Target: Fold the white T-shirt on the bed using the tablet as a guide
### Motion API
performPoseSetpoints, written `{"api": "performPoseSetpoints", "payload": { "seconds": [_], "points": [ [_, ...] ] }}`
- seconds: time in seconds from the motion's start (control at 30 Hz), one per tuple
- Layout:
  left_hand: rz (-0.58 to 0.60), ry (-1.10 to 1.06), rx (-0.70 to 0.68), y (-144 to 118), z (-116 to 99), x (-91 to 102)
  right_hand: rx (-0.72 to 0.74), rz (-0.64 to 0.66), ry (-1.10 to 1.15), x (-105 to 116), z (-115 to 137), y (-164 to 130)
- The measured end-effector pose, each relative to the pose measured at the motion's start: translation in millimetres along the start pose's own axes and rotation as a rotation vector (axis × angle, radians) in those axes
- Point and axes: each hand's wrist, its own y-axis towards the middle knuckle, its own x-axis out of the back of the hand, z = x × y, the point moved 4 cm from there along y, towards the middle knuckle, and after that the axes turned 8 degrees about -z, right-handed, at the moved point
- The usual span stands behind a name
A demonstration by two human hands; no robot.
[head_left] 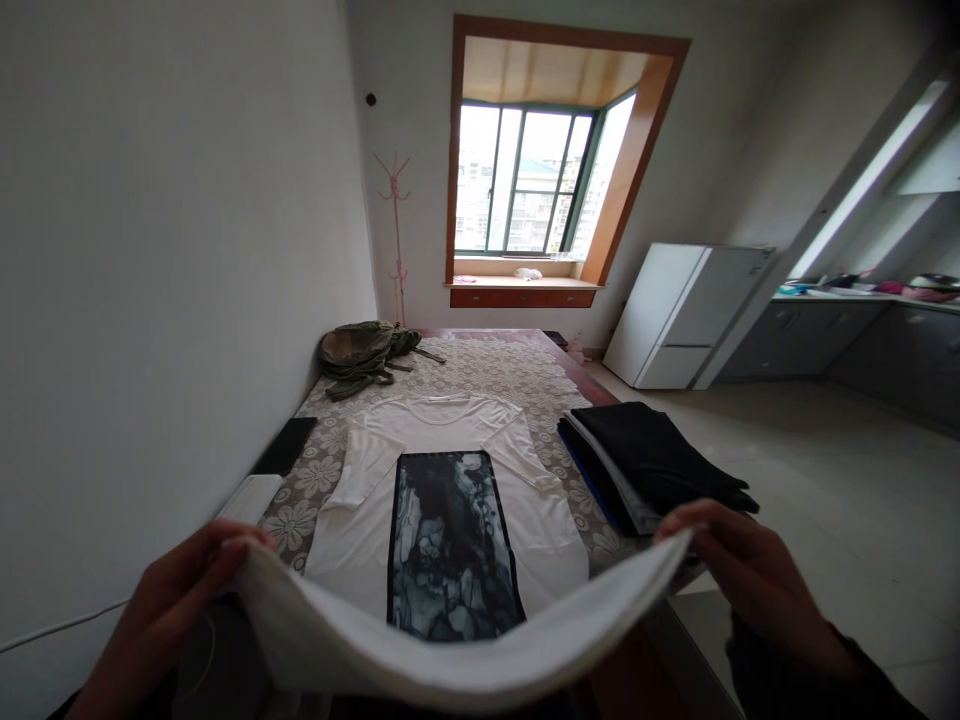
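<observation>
A white T-shirt [457,480] with a dark marbled panel on its front lies flat on a table covered by a lace cloth [495,365]. Its bottom hem is lifted toward me and sags in a curve between my hands. My left hand [180,590] grips the hem's left corner, and my right hand [750,570] grips the right corner. The neckline points away from me, toward the window.
A stack of folded dark clothes [645,460] sits right of the shirt near the table edge. An olive bag [360,350] rests at the far left corner. A black flat object [285,445] and a white one [251,495] lie along the left wall. A white fridge [682,315] stands beyond.
</observation>
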Motion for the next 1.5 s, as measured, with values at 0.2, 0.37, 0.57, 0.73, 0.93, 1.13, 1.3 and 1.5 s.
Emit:
{"api": "performPoseSetpoints", "payload": {
  "seconds": [0.2, 0.37, 0.57, 0.73, 0.93, 1.13, 1.3, 1.5],
  "points": [
    [-0.299, -0.062, -0.061, 123, -22, -76.6, 0.073, -0.299, -0.041, -87, -8, 152],
    [-0.278, 0.123, -0.017, 219, -15, -157.2, -0.179, -0.231, -0.406, -162, -67, 244],
    [-0.169, 0.245, 0.016, 278, 12, -207.7, -0.307, -0.174, -0.508, -202, -131, 279],
    [-0.147, 0.309, 0.002, 309, 28, -225.3, -0.313, -0.159, -0.551, -219, -156, 311],
    [-0.122, 0.356, 0.001, 328, 39, -247.9, -0.294, -0.105, -0.589, -242, -170, 341],
    [-0.124, 0.396, 0.011, 332, 47, -256.6, -0.322, -0.088, -0.631, -250, -184, 339],
    [-0.111, 0.376, 0.024, 328, 42, -252.1, -0.312, -0.076, -0.63, -247, -173, 332],
    [-0.022, 0.32, -0.001, 302, 25, -240.1, -0.21, -0.04, -0.595, -244, -134, 295]
  ]
}}
